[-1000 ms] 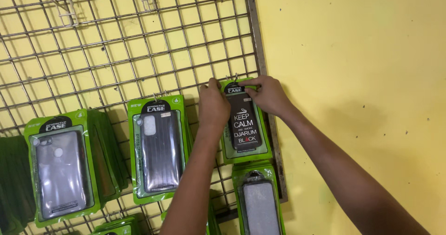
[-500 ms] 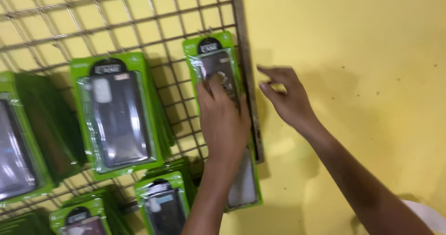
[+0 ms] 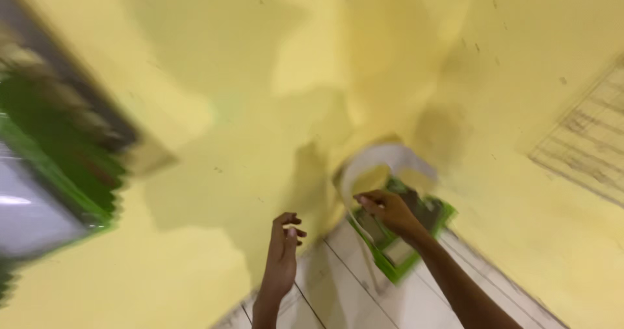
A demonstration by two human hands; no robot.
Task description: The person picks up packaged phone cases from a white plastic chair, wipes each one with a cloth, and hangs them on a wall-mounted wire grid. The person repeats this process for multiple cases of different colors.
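The view is blurred by motion. My right hand (image 3: 390,213) reaches down to a stack of green phone-case packages (image 3: 426,215) that stands in a white bag or holder (image 3: 383,160) at the foot of the yellow wall. Its fingers pinch the near edge of a green package. My left hand (image 3: 283,251) hangs in the air to the left of it, fingers loosely curled and apart, holding nothing and touching nothing.
At the far left, smeared, is the dark-framed wire rack (image 3: 78,101) with green packaged cases (image 3: 58,166) hanging on it. A pale wire grid (image 3: 585,140) leans on the yellow wall at the right. White floor tiles (image 3: 338,290) lie below.
The view has swung from the rack to the wall and floor. Both hands left the hanging case; my right hand now grips a package low by the wall, my left hand is free.
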